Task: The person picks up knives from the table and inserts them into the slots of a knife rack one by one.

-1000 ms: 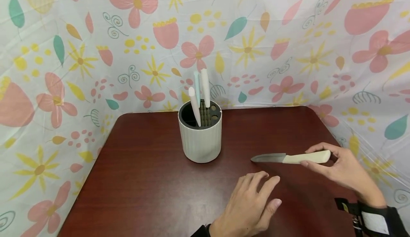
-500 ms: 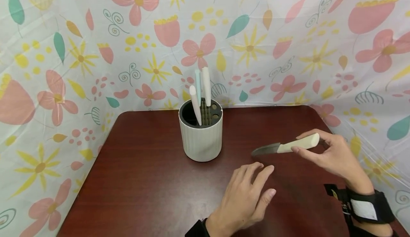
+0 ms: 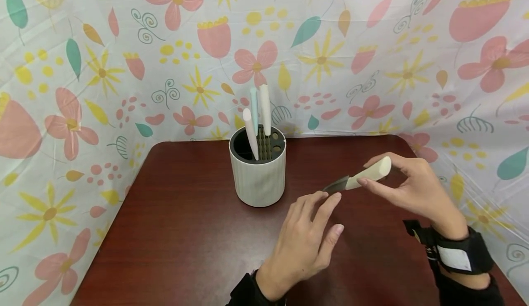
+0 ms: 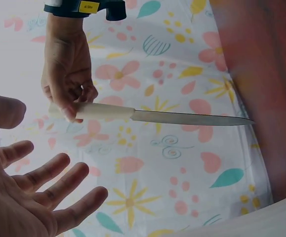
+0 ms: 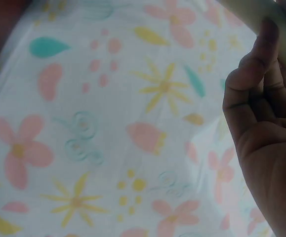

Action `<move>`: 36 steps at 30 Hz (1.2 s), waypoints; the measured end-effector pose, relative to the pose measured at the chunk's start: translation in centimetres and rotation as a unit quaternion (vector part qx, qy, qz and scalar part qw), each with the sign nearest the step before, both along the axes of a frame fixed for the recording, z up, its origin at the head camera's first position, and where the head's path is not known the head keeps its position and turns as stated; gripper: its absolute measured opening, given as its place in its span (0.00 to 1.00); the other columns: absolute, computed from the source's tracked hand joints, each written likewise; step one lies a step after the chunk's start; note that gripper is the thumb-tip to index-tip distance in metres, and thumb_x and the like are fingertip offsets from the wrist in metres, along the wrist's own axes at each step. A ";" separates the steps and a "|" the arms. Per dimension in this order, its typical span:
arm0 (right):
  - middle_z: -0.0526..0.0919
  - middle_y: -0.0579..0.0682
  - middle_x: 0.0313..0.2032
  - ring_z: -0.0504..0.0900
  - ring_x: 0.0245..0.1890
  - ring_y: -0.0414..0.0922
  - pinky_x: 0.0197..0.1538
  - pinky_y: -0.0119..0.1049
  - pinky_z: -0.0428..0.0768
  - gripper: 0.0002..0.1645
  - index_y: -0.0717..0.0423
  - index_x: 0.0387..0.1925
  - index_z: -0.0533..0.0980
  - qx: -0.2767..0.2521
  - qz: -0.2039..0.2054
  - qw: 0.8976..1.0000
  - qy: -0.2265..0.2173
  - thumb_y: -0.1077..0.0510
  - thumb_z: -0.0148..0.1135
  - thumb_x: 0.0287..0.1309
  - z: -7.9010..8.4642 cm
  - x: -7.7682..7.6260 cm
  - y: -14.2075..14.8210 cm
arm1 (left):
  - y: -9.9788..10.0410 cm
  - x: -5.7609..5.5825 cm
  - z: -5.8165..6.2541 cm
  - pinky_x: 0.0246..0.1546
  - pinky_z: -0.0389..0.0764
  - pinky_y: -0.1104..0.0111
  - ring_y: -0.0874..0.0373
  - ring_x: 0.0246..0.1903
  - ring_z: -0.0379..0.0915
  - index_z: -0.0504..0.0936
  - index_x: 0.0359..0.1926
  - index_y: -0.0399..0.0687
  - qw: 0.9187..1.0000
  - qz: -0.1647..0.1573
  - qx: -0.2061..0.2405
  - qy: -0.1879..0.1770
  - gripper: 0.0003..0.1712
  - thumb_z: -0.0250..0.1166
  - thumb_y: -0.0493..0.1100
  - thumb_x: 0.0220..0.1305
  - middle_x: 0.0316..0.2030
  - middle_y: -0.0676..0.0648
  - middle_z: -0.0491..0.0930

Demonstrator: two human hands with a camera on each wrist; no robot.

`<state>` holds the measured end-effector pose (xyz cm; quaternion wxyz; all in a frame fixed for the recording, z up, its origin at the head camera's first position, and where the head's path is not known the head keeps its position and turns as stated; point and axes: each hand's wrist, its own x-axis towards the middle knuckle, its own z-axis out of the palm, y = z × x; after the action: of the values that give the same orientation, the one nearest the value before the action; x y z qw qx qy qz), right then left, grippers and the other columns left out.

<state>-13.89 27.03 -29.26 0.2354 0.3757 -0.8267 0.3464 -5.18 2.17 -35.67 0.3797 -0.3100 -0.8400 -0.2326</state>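
Observation:
My right hand (image 3: 417,191) pinches the cream handle of a kitchen knife (image 3: 368,175) between thumb and fingers, above the right side of the table. In the left wrist view the whole knife (image 4: 192,118) shows, its long metal blade extending away from the right hand (image 4: 68,74). The right wrist view catches only part of the pale handle (image 5: 251,12). My left hand (image 3: 299,237) hovers palm down with fingers spread and holds nothing. In the head view its fingertips overlap the blade's tip, but the left wrist view shows them apart from the knife.
A white ribbed knife holder (image 3: 259,184) with a black slotted top stands toward the back of the dark red-brown table (image 3: 182,214). Two white handles (image 3: 265,110) and a light blue one (image 3: 254,106) stick up from it. A floral cloth (image 3: 165,67) hangs behind and at the sides.
My right hand has lifted the knife and carried it left and toward the back, with the handle end rising. The left hand has moved slightly left and farther up the table.

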 end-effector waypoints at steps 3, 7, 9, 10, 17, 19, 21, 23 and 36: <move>0.87 0.38 0.31 0.82 0.33 0.26 0.40 0.19 0.73 0.30 0.49 0.38 0.85 -0.003 0.017 1.000 0.017 0.73 0.82 0.28 0.7 -0.1 -1.1 | -0.2 -0.2 0.5 0.50 0.79 0.65 0.53 0.56 0.76 0.68 0.71 0.46 1.000 0.000 0.008 0.014 0.29 0.56 0.49 0.73 0.57 0.43 0.77; 0.86 0.38 0.29 0.80 0.29 0.26 0.36 0.20 0.73 0.30 0.51 0.37 0.85 -0.011 0.038 0.999 0.028 0.73 0.82 0.25 1.6 -0.1 -2.5 | -0.5 -0.4 1.0 0.52 0.79 0.64 0.52 0.56 0.76 0.68 0.71 0.46 1.000 0.001 0.016 0.020 0.28 0.53 0.49 0.76 0.57 0.43 0.77; 0.85 0.38 0.28 0.77 0.27 0.25 0.34 0.21 0.72 0.29 0.51 0.36 0.84 -0.014 0.053 0.998 0.026 0.73 0.81 0.26 2.0 0.0 -3.2 | -0.6 -0.3 1.2 0.53 0.79 0.63 0.52 0.57 0.75 0.67 0.72 0.46 1.000 0.003 0.019 0.018 0.28 0.52 0.49 0.76 0.58 0.43 0.77; 0.85 0.38 0.28 0.77 0.26 0.25 0.33 0.21 0.73 0.29 0.50 0.36 0.84 -0.015 0.062 0.998 0.027 0.73 0.81 0.26 2.2 0.0 -3.5 | -0.7 -0.3 1.3 0.54 0.79 0.63 0.52 0.57 0.75 0.67 0.73 0.46 1.000 0.003 0.021 0.018 0.28 0.52 0.49 0.77 0.58 0.43 0.76; 0.82 0.34 0.28 0.74 0.25 0.26 0.29 0.21 0.72 0.27 0.44 0.36 0.82 0.009 0.104 0.994 0.013 0.71 0.82 0.33 3.5 0.2 -5.2 | -1.0 -0.5 2.1 0.57 0.79 0.61 0.49 0.56 0.76 0.66 0.73 0.43 0.998 -0.004 0.045 0.039 0.30 0.54 0.48 0.75 0.58 0.41 0.76; 0.82 0.33 0.30 0.75 0.26 0.26 0.30 0.21 0.73 0.27 0.42 0.36 0.81 0.017 0.113 0.993 0.008 0.70 0.82 0.35 3.7 0.3 -5.6 | -1.1 -0.6 2.3 0.59 0.79 0.61 0.48 0.56 0.75 0.66 0.73 0.42 0.998 -0.009 0.053 0.043 0.31 0.56 0.47 0.74 0.58 0.40 0.76; 0.82 0.33 0.30 0.76 0.27 0.27 0.30 0.21 0.73 0.27 0.40 0.36 0.81 0.022 0.122 0.992 0.005 0.69 0.81 0.36 3.9 0.4 -5.9 | -1.2 -0.6 2.5 0.60 0.78 0.61 0.48 0.56 0.75 0.66 0.73 0.42 0.997 -0.014 0.059 0.046 0.31 0.58 0.46 0.73 0.58 0.40 0.76; 0.83 0.33 0.31 0.76 0.27 0.29 0.30 0.21 0.73 0.27 0.39 0.34 0.79 0.026 0.132 0.991 0.002 0.69 0.81 0.38 4.0 0.6 -6.3 | -1.3 -0.6 2.7 0.60 0.78 0.61 0.49 0.57 0.75 0.66 0.72 0.41 0.997 -0.019 0.065 0.049 0.33 0.61 0.45 0.70 0.57 0.40 0.76; 0.76 0.31 0.28 0.74 0.28 0.29 0.33 0.22 0.75 0.22 0.40 0.33 0.76 0.058 0.173 0.983 -0.012 0.67 0.77 0.44 4.8 1.4 -8.6 | -1.8 -0.4 3.4 0.59 0.79 0.61 0.47 0.56 0.75 0.67 0.71 0.39 0.995 -0.018 0.079 0.066 0.37 0.66 0.43 0.64 0.58 0.37 0.76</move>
<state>-12.53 18.43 -24.47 0.1399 0.5218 -0.7707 0.3379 -5.63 0.40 -32.27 0.4533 -0.3086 -0.7863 -0.2845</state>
